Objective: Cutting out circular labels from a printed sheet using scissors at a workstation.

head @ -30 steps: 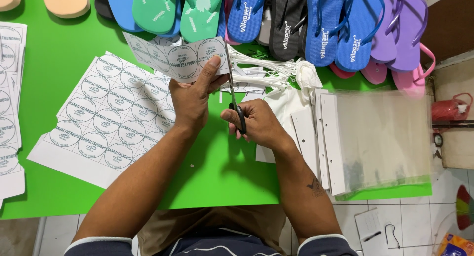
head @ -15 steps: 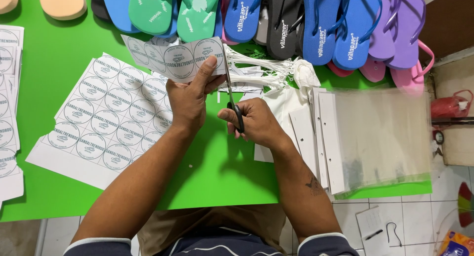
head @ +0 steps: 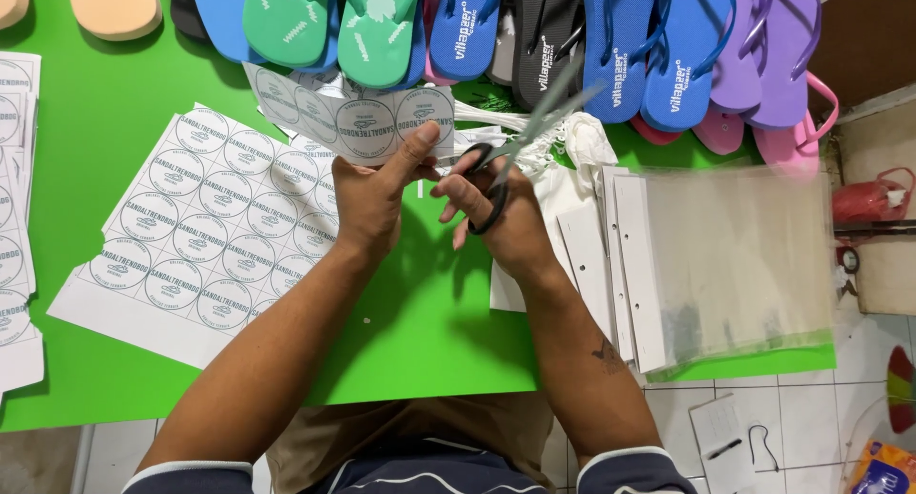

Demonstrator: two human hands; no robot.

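Green table (head: pixel 114 122) beneath label sheets (head: pixel 205 232); tiled floor (head: pixel 811 408) beyond.

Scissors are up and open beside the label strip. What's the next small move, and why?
Probably bring the scissors down onto the label strip and close them between two round labels. The right hand holds the blades open and lifted off the paper, while the left hand pinches the strip's lower edge, holding it ready.
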